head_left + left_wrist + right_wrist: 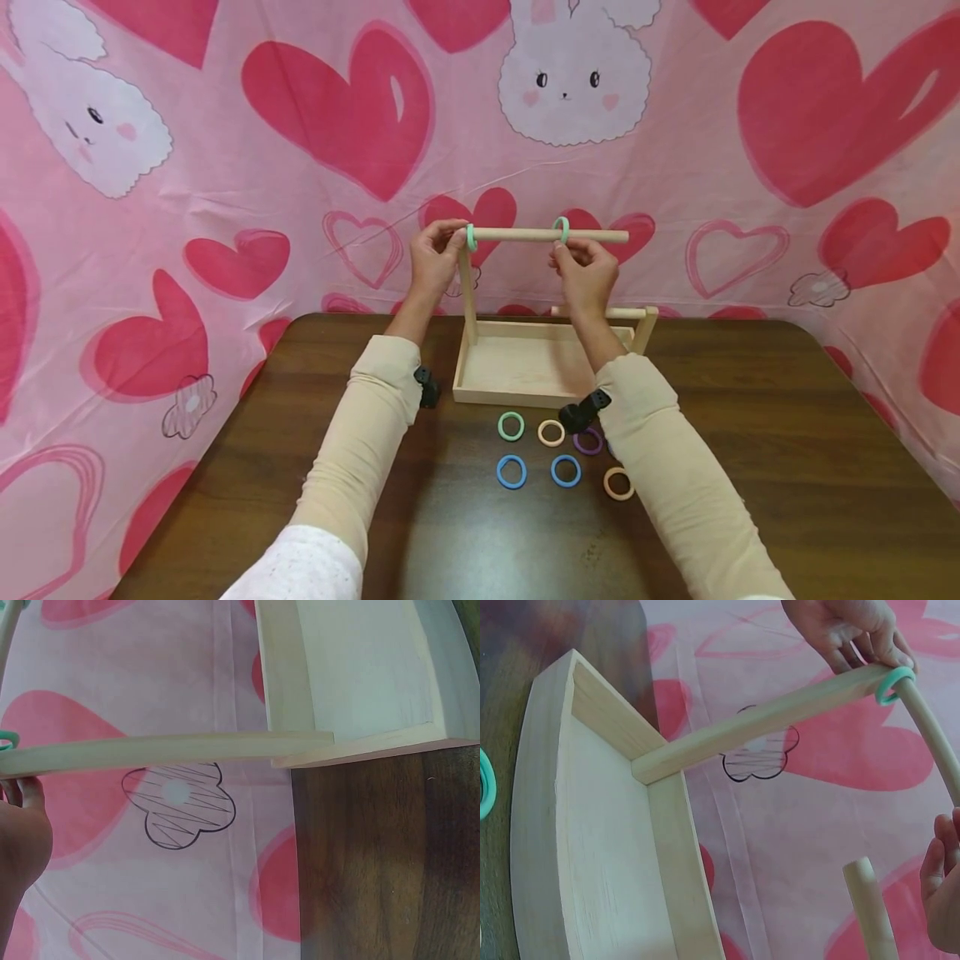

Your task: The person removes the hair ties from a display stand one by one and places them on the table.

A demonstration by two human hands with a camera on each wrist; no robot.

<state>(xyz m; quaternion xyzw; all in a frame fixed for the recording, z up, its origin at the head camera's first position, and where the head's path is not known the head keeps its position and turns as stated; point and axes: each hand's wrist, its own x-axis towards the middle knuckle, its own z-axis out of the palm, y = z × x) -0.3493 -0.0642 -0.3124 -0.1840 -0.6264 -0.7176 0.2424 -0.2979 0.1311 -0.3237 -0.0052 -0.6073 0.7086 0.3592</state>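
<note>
My left hand (pixel 437 254) grips the top corner of a wooden stand, where the upright post (pixel 468 292) meets a long horizontal dowel (pixel 517 235). Beside those fingers a mint green ring (pixel 472 238) hangs round the dowel's left end. Further right along the same dowel is a second green ring (pixel 565 225), its lower edge pinched by my right hand (pixel 588 271). In the left wrist view, fingertips of the left hand (pixel 26 832) touch the post (pixel 165 746). The right hand (pixel 946 892) is partly cut off in the right wrist view, and its ring is out of frame there.
The stand's tray base (pixel 517 398) sits on the dark wooden table (pixel 345 467). A lower dowel (pixel 626 313) sticks out leftward from a short post at right. Several loose rings lie in front, including a green ring (pixel 511 426) and a blue ring (pixel 512 472); the right forearm partly hides some.
</note>
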